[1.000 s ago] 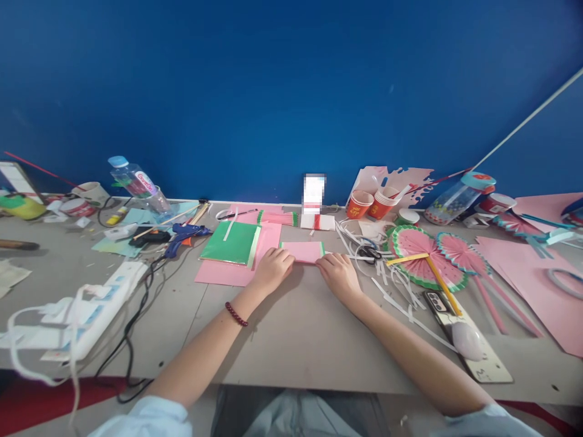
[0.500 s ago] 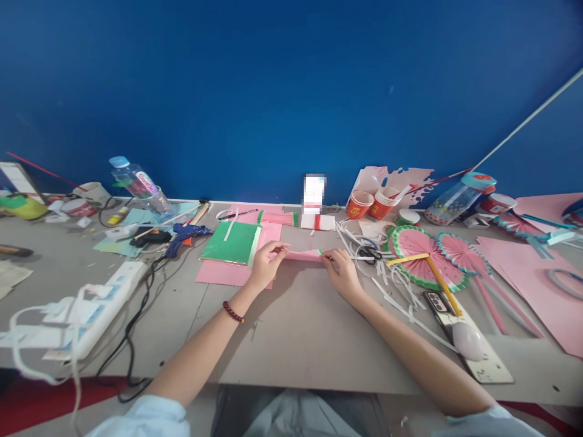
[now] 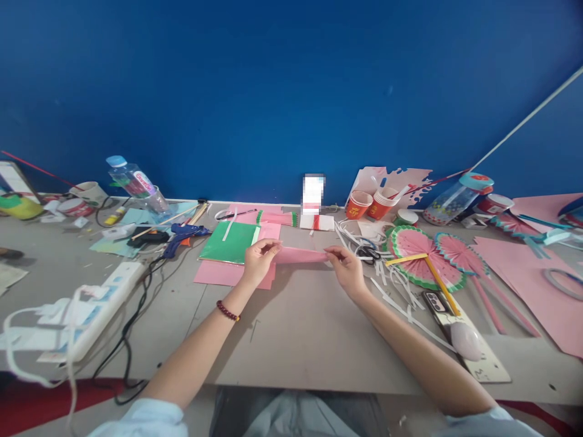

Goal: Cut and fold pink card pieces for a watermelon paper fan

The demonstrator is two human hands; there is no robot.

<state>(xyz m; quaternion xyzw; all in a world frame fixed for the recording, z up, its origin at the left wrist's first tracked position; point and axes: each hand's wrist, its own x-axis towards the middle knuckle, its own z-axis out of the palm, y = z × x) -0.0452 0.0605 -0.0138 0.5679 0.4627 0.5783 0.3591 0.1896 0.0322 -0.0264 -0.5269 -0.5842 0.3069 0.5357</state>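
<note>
A strip of pink paper (image 3: 300, 255) is stretched level above the table between my two hands. My left hand (image 3: 261, 260) pinches its left end between thumb and fingers. At the other end, my right hand (image 3: 345, 267) is closed on the paper in the same kind of pinch. Just left of my left hand lies a green sheet of paper (image 3: 230, 241) on top of pink paper (image 3: 223, 274). Behind the strip rests a pleated pink piece with green edges (image 3: 277, 218).
To the right are watermelon-patterned paper fans (image 3: 421, 258), scissors (image 3: 370, 254), white paper strips (image 3: 403, 285) and red paper cups (image 3: 359, 205). A blue glue gun (image 3: 186, 237), a plastic bottle (image 3: 134, 181) and a white power strip (image 3: 107, 309) with cables stand at the left.
The pink paper has gone from a narrow folded piece with a green tip showing to a wider, flatter strip. My hands have moved slightly further apart.
</note>
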